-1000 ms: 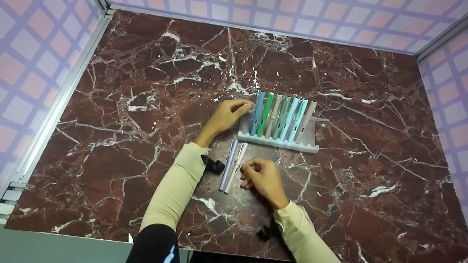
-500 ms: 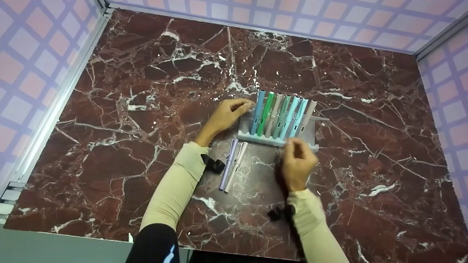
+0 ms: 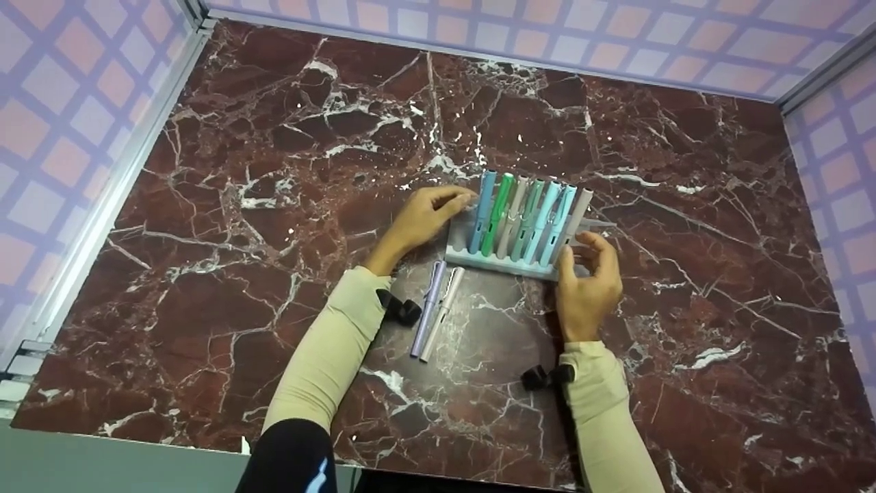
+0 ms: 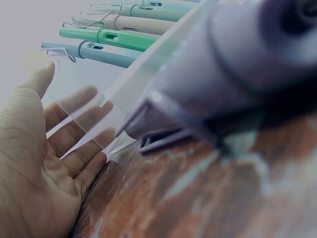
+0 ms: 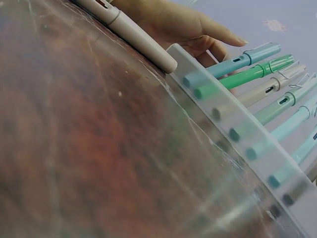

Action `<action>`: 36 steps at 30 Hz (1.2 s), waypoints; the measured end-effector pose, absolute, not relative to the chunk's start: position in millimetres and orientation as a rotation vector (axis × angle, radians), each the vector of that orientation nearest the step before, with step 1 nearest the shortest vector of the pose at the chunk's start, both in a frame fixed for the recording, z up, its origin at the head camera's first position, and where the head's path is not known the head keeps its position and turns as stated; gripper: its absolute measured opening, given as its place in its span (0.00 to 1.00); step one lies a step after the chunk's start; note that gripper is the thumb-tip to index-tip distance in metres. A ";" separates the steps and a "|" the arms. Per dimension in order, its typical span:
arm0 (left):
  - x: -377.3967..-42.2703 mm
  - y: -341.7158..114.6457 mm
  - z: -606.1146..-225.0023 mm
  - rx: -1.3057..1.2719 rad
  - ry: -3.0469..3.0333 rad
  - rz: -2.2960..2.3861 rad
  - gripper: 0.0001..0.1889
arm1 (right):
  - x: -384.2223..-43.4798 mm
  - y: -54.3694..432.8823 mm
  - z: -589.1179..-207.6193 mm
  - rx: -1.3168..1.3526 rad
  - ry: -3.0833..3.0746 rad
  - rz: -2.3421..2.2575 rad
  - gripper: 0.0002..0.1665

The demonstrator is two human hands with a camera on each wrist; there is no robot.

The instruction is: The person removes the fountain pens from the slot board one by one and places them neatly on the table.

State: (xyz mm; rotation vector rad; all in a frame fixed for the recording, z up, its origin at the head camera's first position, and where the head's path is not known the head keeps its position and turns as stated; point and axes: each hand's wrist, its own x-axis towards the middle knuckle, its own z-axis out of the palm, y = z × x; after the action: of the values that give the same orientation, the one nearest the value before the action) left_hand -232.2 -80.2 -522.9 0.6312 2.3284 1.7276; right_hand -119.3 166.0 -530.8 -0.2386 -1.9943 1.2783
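Observation:
A clear pen stand [image 3: 517, 268] holds a leaning row of several capped pens, from a blue pen [image 3: 482, 212] and a green pen [image 3: 496, 216] to a taupe pen [image 3: 578, 209] at its right end. My left hand [image 3: 421, 218] is at the stand's left edge; in the left wrist view its extended fingers [image 4: 79, 126] show through the clear panel. At the right end is my right hand [image 3: 590, 291], thumb and index finger apart, their tips by the taupe pen's lower barrel. The right wrist view does not show this hand.
On the table in front of the stand lie a lilac pen [image 3: 426, 315] and a pale pinkish pen [image 3: 438, 325], side by side. The dark red marbled table [image 3: 308, 226] is bordered by patterned walls [image 3: 616, 34] at the back and sides.
My right hand has left the spot beside the two loose pens and moved right and away from me, to the stand's right end. The left hand and the pens have stayed put.

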 end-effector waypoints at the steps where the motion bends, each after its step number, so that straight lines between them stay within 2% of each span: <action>1: -232.3 -80.0 -523.0 0.629 2.329 1.727 0.18 | -119.5 165.9 -530.8 -0.243 -1.998 1.298 0.17; 9: -232.9 -79.7 -522.7 0.640 2.341 1.719 0.18 | -118.6 162.3 -525.9 -0.289 -2.035 1.354 0.22; 16: -234.2 -79.4 -524.4 0.683 2.334 1.761 0.16 | -111.4 150.3 -502.9 -0.306 -2.029 1.347 0.21; 36: -233.1 -80.2 -523.1 0.647 2.341 1.710 0.18 | -110.6 148.1 -499.8 -0.283 -1.986 1.390 0.19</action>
State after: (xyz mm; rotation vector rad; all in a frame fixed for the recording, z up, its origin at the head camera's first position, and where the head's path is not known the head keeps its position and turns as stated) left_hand -233.1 -80.2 -523.1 0.6471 2.3412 1.7096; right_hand -110.6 148.1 -499.8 -0.2829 -1.9861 1.3902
